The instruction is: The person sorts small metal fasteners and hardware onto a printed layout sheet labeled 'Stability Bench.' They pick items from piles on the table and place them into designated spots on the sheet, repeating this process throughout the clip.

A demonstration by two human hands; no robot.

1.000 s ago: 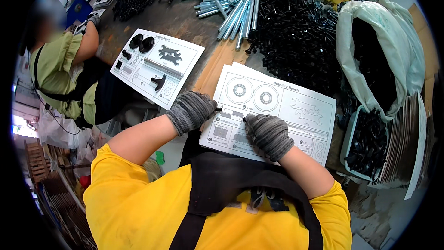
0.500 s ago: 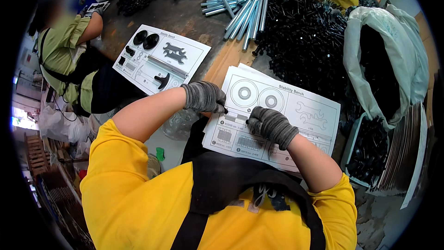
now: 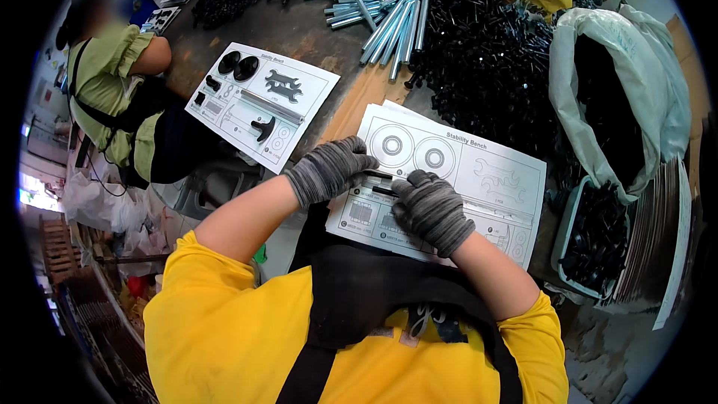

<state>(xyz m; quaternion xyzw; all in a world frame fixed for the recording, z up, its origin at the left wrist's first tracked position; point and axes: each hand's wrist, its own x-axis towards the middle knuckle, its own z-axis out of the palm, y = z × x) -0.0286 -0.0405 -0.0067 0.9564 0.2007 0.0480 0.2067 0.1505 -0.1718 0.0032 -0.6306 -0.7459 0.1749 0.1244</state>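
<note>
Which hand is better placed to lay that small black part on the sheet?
Probably the right hand: its fingertips pinch the small black part directly over the printed sheet. The left hand only rests at the sheet's left edge.

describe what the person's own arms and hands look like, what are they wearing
Both hands wear knitted gloves in mottled grey and black with ribbed cuffs at the wrists: the left hand and the right hand. The forearms are bare from the cuffs up to the short sleeves of a yellow shirt. Black apron straps run over the shirt. No cables or markings show on the gloves.
</note>
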